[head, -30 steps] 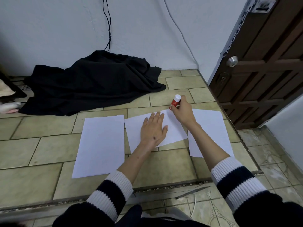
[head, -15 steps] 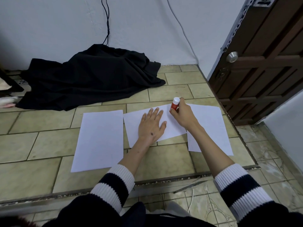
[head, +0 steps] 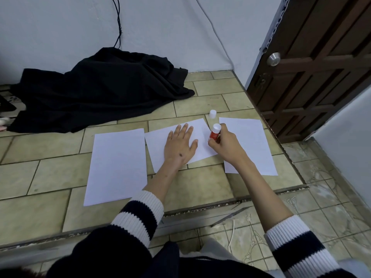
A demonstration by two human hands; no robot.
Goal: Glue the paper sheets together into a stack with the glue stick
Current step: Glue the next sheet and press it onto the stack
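A black cloth (head: pixel 96 91) lies heaped on the tiled floor (head: pixel 50 173) at far left, against the wall, with a cable (head: pixel 118 21) running up from it. In front of it three white sheets lie side by side, none stacked. The left sheet (head: pixel 117 167) lies apart from the others, its long axis running away from the person, tilted slightly right at the far end. The middle sheet (head: pixel 156 145) is turned so that its long axis runs more left to right, far right corner highest. The left hand (head: pixel 179 147) lies flat on it, palm down, fingers spread and pointing away: an open grip, pressing the paper to the floor. Just beyond the sheet's far right corner a white cap (head: pixel 212 114) stands on the tiles. The right hand (head: pixel 224 143) has its grip closed round the glue stick (head: pixel 215 133), a red tube with a white end pointing up and away, its lower end hidden by the fingers over the middle sheet's right edge. The right sheet (head: pixel 253 141) lies under that wrist, long axis pointing away. A brown door (head: pixel 321 67) stands at far right.
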